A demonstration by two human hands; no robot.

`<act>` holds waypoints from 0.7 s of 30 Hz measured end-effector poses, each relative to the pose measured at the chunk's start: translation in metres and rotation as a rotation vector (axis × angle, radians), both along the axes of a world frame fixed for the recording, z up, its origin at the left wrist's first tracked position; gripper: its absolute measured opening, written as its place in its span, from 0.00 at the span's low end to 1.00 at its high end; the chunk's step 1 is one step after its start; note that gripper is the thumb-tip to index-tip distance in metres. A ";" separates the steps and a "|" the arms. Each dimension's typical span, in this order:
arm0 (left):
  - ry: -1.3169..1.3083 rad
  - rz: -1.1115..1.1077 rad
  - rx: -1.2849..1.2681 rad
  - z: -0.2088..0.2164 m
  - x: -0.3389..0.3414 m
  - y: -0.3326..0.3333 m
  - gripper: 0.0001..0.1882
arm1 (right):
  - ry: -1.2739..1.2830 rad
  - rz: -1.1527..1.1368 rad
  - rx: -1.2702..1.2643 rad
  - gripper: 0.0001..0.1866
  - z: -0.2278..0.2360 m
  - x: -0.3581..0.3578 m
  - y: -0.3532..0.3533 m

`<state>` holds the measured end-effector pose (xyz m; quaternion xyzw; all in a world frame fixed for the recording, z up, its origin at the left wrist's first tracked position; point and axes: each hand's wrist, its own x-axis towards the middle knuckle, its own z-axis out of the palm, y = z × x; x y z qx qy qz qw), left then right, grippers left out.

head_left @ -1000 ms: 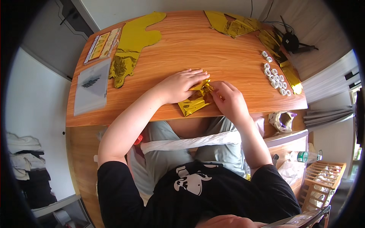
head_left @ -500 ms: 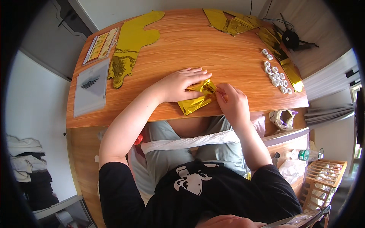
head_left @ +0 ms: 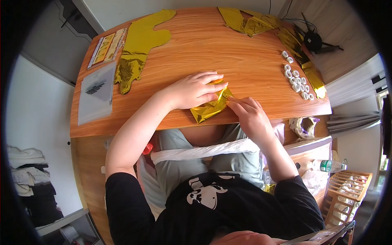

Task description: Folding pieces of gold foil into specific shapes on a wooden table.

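A folded piece of shiny gold foil, looking like a flat foil balloon (head_left: 205, 114), lies near the front edge of the wooden table (head_left: 196, 49). My left hand (head_left: 191, 90) rests flat across its upper left part, fingers stretched and a little spread. At the foil's right edge is my right hand (head_left: 252, 115), its thumb and fingers closed together on the edge. The fingertips hide part of that edge.
A large lobed gold foil shape (head_left: 141, 38) lies back left, beside a picture card (head_left: 107, 48) and a clear plastic sleeve (head_left: 96, 108). More gold foil (head_left: 249, 26), several small white rolls (head_left: 296, 83) and a black antenna device (head_left: 312, 41) are at the right.
The foil lies flatter and more neatly folded. My right hand has shifted slightly left and down along its edge, while my left hand stays nearly in place.
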<state>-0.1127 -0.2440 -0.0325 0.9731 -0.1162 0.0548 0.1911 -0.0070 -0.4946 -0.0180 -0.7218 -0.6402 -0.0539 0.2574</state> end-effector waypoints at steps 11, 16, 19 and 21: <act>-0.013 -0.026 0.230 0.017 0.004 -0.007 0.26 | 0.281 -0.207 0.135 0.09 -0.012 0.008 0.004; 0.041 -0.053 -0.009 0.013 0.007 -0.008 0.28 | 0.190 -0.217 0.155 0.08 -0.009 0.011 0.005; -0.018 -0.084 0.061 0.010 0.006 -0.009 0.27 | 0.143 -0.219 0.159 0.08 -0.010 0.016 0.003; -0.019 -0.080 0.037 0.008 0.004 -0.007 0.27 | 0.109 -0.244 0.128 0.08 -0.008 0.018 0.004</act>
